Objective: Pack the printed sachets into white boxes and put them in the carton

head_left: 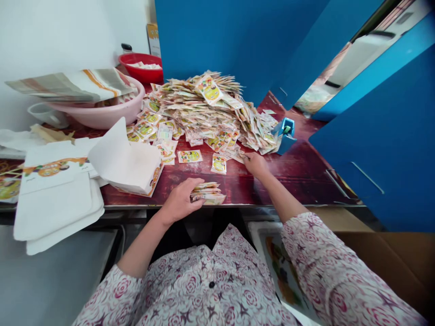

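1. Left hand point(181, 199): thumb and fingers curled round one end of a sachet stack point(210, 192), held at the table's front edge. Sachets on edge, bunched together.
2. Right hand point(255, 165): reaching to the near side of the sachet pile point(200, 106), fingertips at a loose sachet point(238, 154). Looks like a pinch, but fingers hide the contact; can't tell if closed on it.
3. Pile: large heap on the dark red table point(288, 181), against the blue panel point(220, 36). Two single sachets lie flat between pile and stack.
4. Left of stack: open printed box point(136, 167), white flap up. Flat box blanks point(57, 194) beside it, overhanging the table edge.
5. Behind those: pink basin point(102, 113) with striped cloth point(81, 86) over it, white mug point(49, 114) beside it. Red basin point(144, 61) further back, white packets inside.
6. Right of pile: small blue container point(286, 136), close by.
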`<state>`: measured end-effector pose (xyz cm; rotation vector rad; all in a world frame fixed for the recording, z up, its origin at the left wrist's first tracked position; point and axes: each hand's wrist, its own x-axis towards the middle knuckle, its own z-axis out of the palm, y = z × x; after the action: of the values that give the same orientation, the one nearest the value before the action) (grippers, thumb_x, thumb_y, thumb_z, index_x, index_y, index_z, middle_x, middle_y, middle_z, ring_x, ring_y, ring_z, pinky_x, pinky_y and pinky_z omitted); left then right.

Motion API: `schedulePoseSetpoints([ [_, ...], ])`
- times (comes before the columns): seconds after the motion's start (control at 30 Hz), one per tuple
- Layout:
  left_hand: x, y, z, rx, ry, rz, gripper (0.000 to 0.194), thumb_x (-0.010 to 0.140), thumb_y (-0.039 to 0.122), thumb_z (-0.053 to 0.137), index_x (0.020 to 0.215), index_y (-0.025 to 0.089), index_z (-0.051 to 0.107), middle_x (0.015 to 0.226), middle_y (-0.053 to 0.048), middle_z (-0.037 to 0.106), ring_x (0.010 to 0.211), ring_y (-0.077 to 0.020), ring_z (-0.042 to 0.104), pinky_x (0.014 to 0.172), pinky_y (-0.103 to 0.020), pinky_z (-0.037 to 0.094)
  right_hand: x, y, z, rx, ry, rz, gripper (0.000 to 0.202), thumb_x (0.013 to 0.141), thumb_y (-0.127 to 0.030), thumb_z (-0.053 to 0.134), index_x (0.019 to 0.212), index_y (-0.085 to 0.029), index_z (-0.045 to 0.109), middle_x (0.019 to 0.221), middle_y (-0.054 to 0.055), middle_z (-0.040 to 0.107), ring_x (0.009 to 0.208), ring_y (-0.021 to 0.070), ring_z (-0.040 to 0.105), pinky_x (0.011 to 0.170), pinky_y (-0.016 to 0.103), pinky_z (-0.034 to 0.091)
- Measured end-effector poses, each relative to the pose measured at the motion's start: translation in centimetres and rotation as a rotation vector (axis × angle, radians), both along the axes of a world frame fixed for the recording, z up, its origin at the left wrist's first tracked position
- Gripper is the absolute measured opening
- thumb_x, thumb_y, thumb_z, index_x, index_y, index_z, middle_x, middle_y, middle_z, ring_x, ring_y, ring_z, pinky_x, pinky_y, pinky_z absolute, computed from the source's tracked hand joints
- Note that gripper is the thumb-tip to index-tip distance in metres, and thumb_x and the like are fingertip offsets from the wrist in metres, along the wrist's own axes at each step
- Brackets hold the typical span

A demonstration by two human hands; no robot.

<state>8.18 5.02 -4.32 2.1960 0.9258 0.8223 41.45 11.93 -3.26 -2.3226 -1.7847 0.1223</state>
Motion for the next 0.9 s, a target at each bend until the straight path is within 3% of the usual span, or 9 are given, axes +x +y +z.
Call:
schedulePoseSetpoints([
  [0.13, 0.0, 0.1, -0.1, 0.019, 0.013, -0.002, 0.052, 0.082, 0.022, 0.068, 0.132, 0.020, 0.052, 0.129, -0.011, 0.064, 0.120, -0.0249, 0.063, 0.106, -0.043, 0.050, -0.9, -1.0, 1.1, 0.097, 0.069, -0.077, 0.040, 0.095, -0.022, 0.045, 0.124, -0.015, 0.073, 0.115, 0.012, 0.075, 0.105, 0.0264, 0.070, 0.093, 0.034, 0.051],
  [0.23, 0.0, 0.2, -0.2, 0.045, 0.012, -0.024, 0.047, 0.084, 0.021, 0.066, 0.129, 0.020, 0.054, 0.126, -0.011, 0.065, 0.118, -0.0247, 0.064, 0.104, -0.044, 0.051, -3.3, -0.7, 1.9, 0.151, 0.060, 0.000, 0.040, 0.096, -0.022, 0.044, 0.121, -0.017, 0.074, 0.114, 0.010, 0.076, 0.103, 0.0258, 0.070, 0.090, 0.034, 0.052],
  [0.33, 0.0, 0.2, -0.2, 0.053, 0.000, -0.026, 0.048, 0.083, 0.020, 0.065, 0.130, 0.019, 0.054, 0.127, -0.011, 0.065, 0.118, -0.0243, 0.064, 0.104, -0.043, 0.051, -6.8, -0.2, 2.2, 0.041, -0.020, 0.099, 0.037, 0.097, -0.023, 0.043, 0.111, -0.016, 0.077, 0.110, 0.014, 0.075, 0.100, 0.0271, 0.070, 0.089, 0.035, 0.052],
  [0.43, 0.0, 0.1, -0.3, 0.058, -0.004, -0.015, 0.049, 0.083, 0.020, 0.066, 0.130, 0.020, 0.054, 0.126, -0.011, 0.065, 0.117, -0.0246, 0.064, 0.104, -0.044, 0.051, -9.8, -0.2, 2.1, -0.052, -0.062, 0.154, 0.041, 0.099, -0.039, 0.047, 0.108, -0.011, 0.075, 0.114, 0.022, 0.071, 0.106, 0.0304, 0.067, 0.093, 0.038, 0.050],
  [0.53, 0.0, 0.1, -0.3, 0.051, 0.006, -0.011, 0.050, 0.083, 0.020, 0.067, 0.131, 0.018, 0.054, 0.127, -0.012, 0.065, 0.118, -0.0256, 0.064, 0.104, -0.044, 0.051, -11.4, -0.7, 1.8, -0.021, -0.074, 0.144, 0.055, 0.091, -0.058, 0.059, 0.116, -0.010, 0.070, 0.125, 0.024, 0.065, 0.119, 0.0348, 0.059, 0.100, 0.043, 0.047],
  [0.63, 0.0, 0.0, -0.3, 0.038, 0.009, -0.009, 0.051, 0.082, 0.021, 0.068, 0.131, 0.019, 0.054, 0.127, -0.011, 0.065, 0.118, -0.0256, 0.064, 0.105, -0.043, 0.051, -11.5, -0.9, 1.7, -0.046, -0.088, 0.154, 0.047, 0.089, -0.043, 0.064, 0.122, -0.009, 0.067, 0.130, 0.025, 0.061, 0.123, 0.0367, 0.055, 0.103, 0.044, 0.045],
  [0.7, 0.0, 0.0, -0.3, 0.032, 0.007, -0.002, 0.053, 0.082, 0.021, 0.069, 0.132, 0.019, 0.053, 0.128, -0.011, 0.065, 0.119, -0.0257, 0.063, 0.106, -0.043, 0.050, -10.9, -0.7, 1.7, -0.074, -0.078, 0.172, 0.036, 0.090, -0.021, 0.055, 0.122, -0.007, 0.067, 0.129, 0.025, 0.062, 0.121, 0.0344, 0.057, 0.102, 0.042, 0.045],
  [0.77, 0.0, 0.1, -0.2, 0.030, 0.006, 0.001, 0.052, 0.082, 0.021, 0.069, 0.132, 0.019, 0.053, 0.128, -0.011, 0.064, 0.119, -0.0258, 0.063, 0.106, -0.043, 0.050, -10.2, -0.5, 2.0, -0.073, 0.009, 0.209, 0.040, 0.087, -0.009, 0.047, 0.120, -0.007, 0.069, 0.125, 0.022, 0.066, 0.116, 0.0310, 0.062, 0.101, 0.040, 0.046],
  [0.9, -0.1, 0.2, -0.2, 0.026, 0.005, -0.028, 0.040, 0.084, 0.022, 0.068, 0.123, 0.020, 0.056, 0.121, -0.009, 0.065, 0.115, -0.0242, 0.064, 0.102, -0.041, 0.052, -10.1, -0.8, 2.9, -0.055, 0.452, 0.411, 0.040, 0.088, -0.015, 0.048, 0.118, -0.018, 0.073, 0.112, 0.005, 0.076, 0.105, 0.0227, 0.068, 0.098, 0.036, 0.049],
])
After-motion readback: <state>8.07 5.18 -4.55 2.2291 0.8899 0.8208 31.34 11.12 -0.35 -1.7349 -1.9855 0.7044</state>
